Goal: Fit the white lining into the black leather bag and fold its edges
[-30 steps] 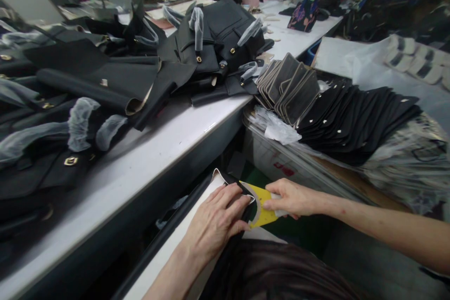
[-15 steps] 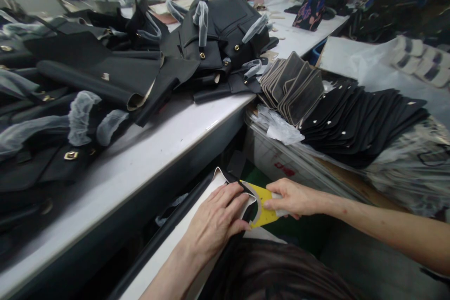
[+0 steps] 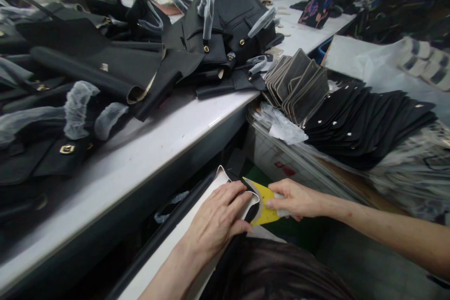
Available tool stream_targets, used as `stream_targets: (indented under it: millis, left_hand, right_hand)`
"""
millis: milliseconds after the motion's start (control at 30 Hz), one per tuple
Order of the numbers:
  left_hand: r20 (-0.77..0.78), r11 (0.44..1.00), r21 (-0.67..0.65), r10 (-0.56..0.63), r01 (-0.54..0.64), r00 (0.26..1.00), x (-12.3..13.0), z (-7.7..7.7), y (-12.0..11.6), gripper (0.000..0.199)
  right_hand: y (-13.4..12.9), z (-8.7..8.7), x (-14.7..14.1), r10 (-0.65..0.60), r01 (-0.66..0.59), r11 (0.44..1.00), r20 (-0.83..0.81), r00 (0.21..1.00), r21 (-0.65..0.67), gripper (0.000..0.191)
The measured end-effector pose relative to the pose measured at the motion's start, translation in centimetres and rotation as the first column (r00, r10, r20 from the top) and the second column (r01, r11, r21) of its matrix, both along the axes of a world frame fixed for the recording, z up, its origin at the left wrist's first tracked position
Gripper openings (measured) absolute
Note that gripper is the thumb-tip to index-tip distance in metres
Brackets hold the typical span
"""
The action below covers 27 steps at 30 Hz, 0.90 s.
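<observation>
Since the earlier frame, the curled end of the white-backed black piece [image 3: 174, 234] has come closer to the curved edge of the yellow tool [image 3: 266, 214]; both hands have barely moved.

At far left, a black bag [image 3: 56, 164] with a gold clasp and plastic-wrapped handles lies among other black pieces heaped on the white worktop [image 3: 154, 143]. Below the worktop's near edge, the white-backed piece slants up and away from the person, white side uppermost. The left hand [image 3: 218, 213] holds it near its far end, fingers bent over the top and thumb along the near side. Beyond, on the worktop, another black bag [image 3: 242, 4] stands in the heap. Farther right, the right hand [image 3: 297, 198] grips the tool's pale handle, yellow blade facing the curled end. Past that lie grey panels [image 3: 298, 82] and then overlapping black panels [image 3: 365, 117], touching.
</observation>
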<state>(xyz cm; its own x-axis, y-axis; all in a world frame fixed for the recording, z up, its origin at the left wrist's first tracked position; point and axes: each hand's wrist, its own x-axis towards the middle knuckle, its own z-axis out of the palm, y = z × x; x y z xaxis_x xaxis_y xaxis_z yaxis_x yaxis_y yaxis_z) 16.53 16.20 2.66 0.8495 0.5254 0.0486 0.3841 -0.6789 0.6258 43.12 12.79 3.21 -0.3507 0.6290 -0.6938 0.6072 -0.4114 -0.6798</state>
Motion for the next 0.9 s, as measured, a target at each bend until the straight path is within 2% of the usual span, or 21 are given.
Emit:
stream_targets:
  millis: [433, 900]
  left_hand:
    - [0.049, 1.0, 0.013, 0.015, -0.016, 0.999, 0.2, 0.0, 0.1, 0.065]
    - [0.062, 0.999, 0.04, 0.003, -0.006, 0.998, 0.1, -0.4, 0.0, 0.068]
  right_hand:
    - [0.0, 0.8, -0.9, 0.011, -0.013, 0.999, 0.069, 0.998, 0.031, 0.044]
    - [0.5, 0.6, -1.9, 0.024, -0.021, 0.999, 0.051, 0.998, -0.049, 0.041]
